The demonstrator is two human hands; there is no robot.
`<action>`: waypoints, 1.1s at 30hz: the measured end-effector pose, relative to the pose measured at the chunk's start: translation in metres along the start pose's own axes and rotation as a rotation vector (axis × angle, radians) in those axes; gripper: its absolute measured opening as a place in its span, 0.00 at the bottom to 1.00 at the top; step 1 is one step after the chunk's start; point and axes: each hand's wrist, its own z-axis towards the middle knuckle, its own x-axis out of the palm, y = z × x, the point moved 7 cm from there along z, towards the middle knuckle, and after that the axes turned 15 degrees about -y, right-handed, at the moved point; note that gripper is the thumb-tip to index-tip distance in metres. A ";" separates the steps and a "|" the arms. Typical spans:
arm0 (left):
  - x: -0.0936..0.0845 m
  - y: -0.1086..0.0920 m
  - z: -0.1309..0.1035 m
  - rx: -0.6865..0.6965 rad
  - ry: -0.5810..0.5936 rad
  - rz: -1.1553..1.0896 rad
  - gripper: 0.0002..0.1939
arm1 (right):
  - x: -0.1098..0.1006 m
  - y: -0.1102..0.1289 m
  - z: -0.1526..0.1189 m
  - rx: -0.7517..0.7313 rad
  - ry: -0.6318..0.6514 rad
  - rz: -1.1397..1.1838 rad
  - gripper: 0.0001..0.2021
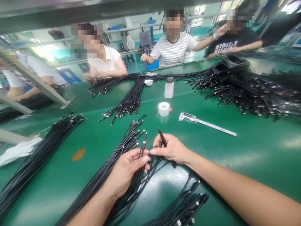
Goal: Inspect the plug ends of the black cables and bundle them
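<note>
Black cables [143,147] with metal-tipped plugs are pinched between the thumb and fingers of my left hand [127,166], their connector ends pointing up. Close beside it, my right hand [174,149] is closed around a black pen-like tool [162,137], its dark tip pointing up and away. Thumb and forefinger of that hand also pinch a cable end near the left fingertips. One bundle of black cables [113,160] lies under and left of my left forearm. More cable ends [188,201] rest on the table below my right wrist.
On the green table [235,166] stand a tape roll [164,109] and a white bottle [169,88]. A digital caliper [207,123] lies to the right. Cable piles [235,81] fill the back right, with another bundle [47,150] at left. Several people sit across the table.
</note>
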 end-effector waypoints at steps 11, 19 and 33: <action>0.001 -0.003 -0.003 -0.189 0.356 -0.139 0.27 | -0.001 -0.001 -0.002 -0.009 0.007 0.010 0.19; -0.003 -0.003 0.001 -0.209 0.290 -0.200 0.25 | 0.000 -0.006 -0.001 -0.005 0.030 0.017 0.16; -0.006 -0.002 0.005 -0.192 0.200 -0.181 0.25 | -0.008 0.006 0.000 -0.123 -0.071 -0.093 0.11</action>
